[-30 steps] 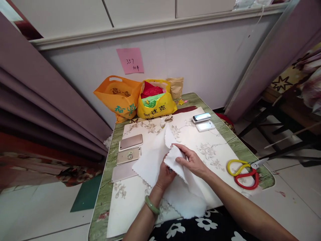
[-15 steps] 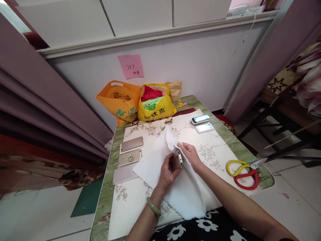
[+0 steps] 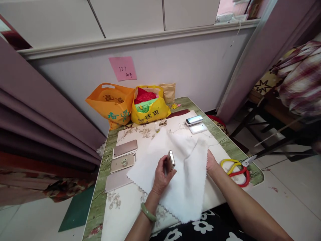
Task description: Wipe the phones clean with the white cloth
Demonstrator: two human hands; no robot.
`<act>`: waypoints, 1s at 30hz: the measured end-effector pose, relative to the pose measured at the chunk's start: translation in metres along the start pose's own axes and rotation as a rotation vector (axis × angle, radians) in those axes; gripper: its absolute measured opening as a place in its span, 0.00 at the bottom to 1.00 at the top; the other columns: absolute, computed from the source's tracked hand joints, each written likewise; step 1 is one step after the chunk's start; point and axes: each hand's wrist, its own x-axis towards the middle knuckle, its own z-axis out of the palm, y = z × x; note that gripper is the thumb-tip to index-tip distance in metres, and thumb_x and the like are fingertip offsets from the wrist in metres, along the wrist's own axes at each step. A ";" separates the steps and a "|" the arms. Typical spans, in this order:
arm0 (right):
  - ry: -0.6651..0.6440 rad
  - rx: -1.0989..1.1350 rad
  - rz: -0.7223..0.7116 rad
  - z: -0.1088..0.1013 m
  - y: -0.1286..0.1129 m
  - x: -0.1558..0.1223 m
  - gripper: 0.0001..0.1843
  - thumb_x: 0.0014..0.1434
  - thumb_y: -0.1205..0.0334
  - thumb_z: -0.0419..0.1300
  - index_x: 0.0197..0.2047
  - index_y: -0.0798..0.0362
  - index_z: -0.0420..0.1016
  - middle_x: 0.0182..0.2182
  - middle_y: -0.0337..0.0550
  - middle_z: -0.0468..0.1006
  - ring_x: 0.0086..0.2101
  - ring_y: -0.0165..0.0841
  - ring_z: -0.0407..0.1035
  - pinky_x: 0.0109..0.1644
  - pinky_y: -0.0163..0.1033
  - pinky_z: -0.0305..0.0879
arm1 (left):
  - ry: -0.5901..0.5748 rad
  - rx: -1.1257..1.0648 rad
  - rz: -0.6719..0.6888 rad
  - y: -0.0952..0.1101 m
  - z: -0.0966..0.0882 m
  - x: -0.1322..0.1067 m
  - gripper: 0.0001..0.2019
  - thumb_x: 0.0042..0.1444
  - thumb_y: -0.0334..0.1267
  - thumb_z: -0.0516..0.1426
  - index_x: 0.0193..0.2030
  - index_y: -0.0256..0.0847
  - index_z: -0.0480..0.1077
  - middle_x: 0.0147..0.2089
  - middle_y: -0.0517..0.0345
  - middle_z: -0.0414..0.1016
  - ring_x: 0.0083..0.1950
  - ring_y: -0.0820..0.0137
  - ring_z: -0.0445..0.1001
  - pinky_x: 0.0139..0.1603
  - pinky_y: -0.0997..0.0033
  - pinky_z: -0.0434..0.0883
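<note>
My left hand (image 3: 162, 175) grips a smartphone (image 3: 171, 161) by its sides, tilted on edge above a white cloth (image 3: 180, 187) with zigzag-cut edges. At the cloth's right edge is my right hand (image 3: 212, 161), its fingers hidden behind the fabric it holds out to the side. Left of the cloth, a rose-coloured phone (image 3: 125, 148), a gold phone with a ring on its back (image 3: 123, 163) and a pale pink phone (image 3: 117, 180) lie in a column. A white phone (image 3: 198, 128) and a dark-sided phone (image 3: 194, 120) lie at the back right.
Red-and-yellow-handled scissors (image 3: 238, 170) rest at the table's right edge. Behind stand an orange bag (image 3: 112, 103), a yellow bag (image 3: 150, 113) with coloured fabric, and a brown paper pouch (image 3: 168, 92). A small bottle (image 3: 157, 128) sits beside folded glasses (image 3: 163, 123).
My right hand has moved right, drawing the cloth's upper corner away from the smartphone and spreading it. My left hand still holds the smartphone. The view has shifted slightly to the right.
</note>
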 end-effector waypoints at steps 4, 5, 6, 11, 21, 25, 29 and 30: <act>0.005 0.203 0.175 -0.017 -0.009 0.009 0.31 0.56 0.34 0.52 0.42 0.52 0.79 0.36 0.51 0.83 0.42 0.46 0.76 0.46 0.50 0.72 | 0.003 -0.012 -0.016 0.003 0.000 0.000 0.32 0.51 0.45 0.64 0.61 0.43 0.59 0.58 0.46 0.68 0.58 0.58 0.69 0.60 0.54 0.64; 0.051 0.232 0.177 -0.021 -0.009 0.009 0.32 0.56 0.32 0.51 0.42 0.51 0.78 0.38 0.51 0.82 0.43 0.47 0.75 0.46 0.50 0.72 | 0.008 -0.011 -0.015 0.003 0.000 0.000 0.32 0.50 0.45 0.64 0.60 0.43 0.59 0.58 0.45 0.68 0.58 0.57 0.69 0.60 0.54 0.64; 0.098 0.255 0.175 -0.024 -0.008 0.008 0.34 0.55 0.30 0.49 0.43 0.51 0.78 0.39 0.51 0.82 0.44 0.47 0.75 0.46 0.51 0.72 | 0.014 -0.006 -0.012 0.003 0.000 0.000 0.32 0.50 0.46 0.64 0.60 0.42 0.60 0.58 0.45 0.68 0.58 0.57 0.69 0.61 0.54 0.64; 0.167 0.286 0.234 -0.038 0.000 -0.011 0.40 0.54 0.24 0.44 0.46 0.52 0.73 0.40 0.52 0.81 0.42 0.45 0.76 0.42 0.48 0.73 | 0.031 0.034 -0.019 0.002 0.000 0.001 0.34 0.48 0.49 0.65 0.60 0.43 0.61 0.57 0.46 0.69 0.56 0.57 0.69 0.57 0.55 0.68; 0.087 -0.248 0.441 -0.023 0.017 -0.081 0.23 0.40 0.49 0.74 0.27 0.52 0.67 0.23 0.39 0.75 0.24 0.34 0.71 0.25 0.35 0.65 | 0.013 -0.007 -0.016 -0.001 0.000 0.001 0.32 0.50 0.45 0.64 0.61 0.44 0.58 0.58 0.46 0.68 0.53 0.61 0.70 0.54 0.58 0.68; -0.008 -0.453 0.355 -0.009 0.020 -0.098 0.22 0.38 0.48 0.74 0.29 0.54 0.73 0.25 0.43 0.78 0.28 0.38 0.72 0.26 0.36 0.63 | 0.030 -0.016 -0.024 0.002 0.001 0.001 0.32 0.49 0.45 0.65 0.60 0.44 0.59 0.57 0.46 0.68 0.51 0.63 0.71 0.53 0.59 0.69; 0.002 -0.445 0.286 -0.016 0.020 -0.100 0.18 0.47 0.47 0.67 0.31 0.54 0.77 0.27 0.46 0.80 0.30 0.42 0.73 0.29 0.39 0.66 | 0.046 -0.018 -0.010 0.000 0.002 0.002 0.33 0.48 0.46 0.65 0.59 0.44 0.60 0.55 0.48 0.70 0.48 0.64 0.72 0.52 0.60 0.70; 0.015 -0.458 0.274 -0.020 0.021 -0.100 0.18 0.47 0.47 0.67 0.31 0.54 0.77 0.27 0.46 0.80 0.31 0.42 0.73 0.29 0.39 0.66 | 0.049 -0.015 -0.001 -0.001 0.002 0.002 0.32 0.48 0.46 0.65 0.59 0.43 0.61 0.54 0.48 0.70 0.47 0.65 0.72 0.52 0.60 0.70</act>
